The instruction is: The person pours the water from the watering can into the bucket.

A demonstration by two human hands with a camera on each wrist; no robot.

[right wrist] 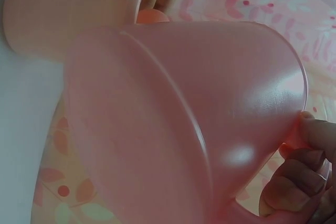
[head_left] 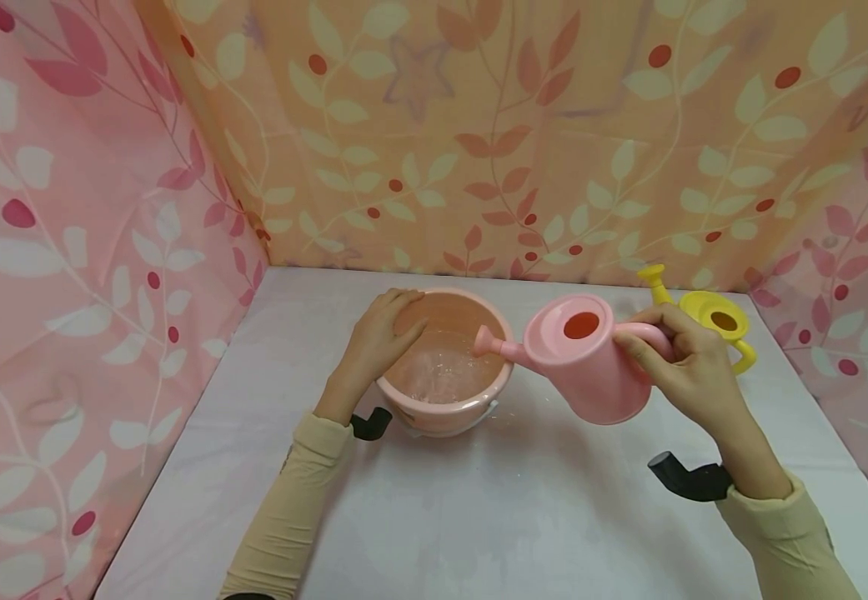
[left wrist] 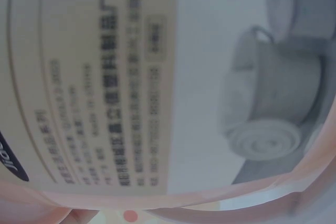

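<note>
In the head view my left hand [head_left: 379, 333] holds the left rim of a pink bucket [head_left: 444, 408], thumb over the inside. Rippling water [head_left: 441, 367] lies in the bucket. A printed label [left wrist: 131, 93] on the bucket wall fills the left wrist view. My right hand [head_left: 684, 362] grips the handle of a pink watering can [head_left: 594, 379], raised off the table and tilted left. Its sprinkler head [head_left: 488, 342] is over the bucket's right side. From the right wrist, the can's underside [right wrist: 142, 129] is seen large, with fingers round the handle.
A yellow watering can [head_left: 711, 310] stands behind my right hand, partly covered by it. Small water drops lie on the white table [head_left: 464, 517] right of the bucket. Patterned cloth [head_left: 434, 150] walls in the back and sides.
</note>
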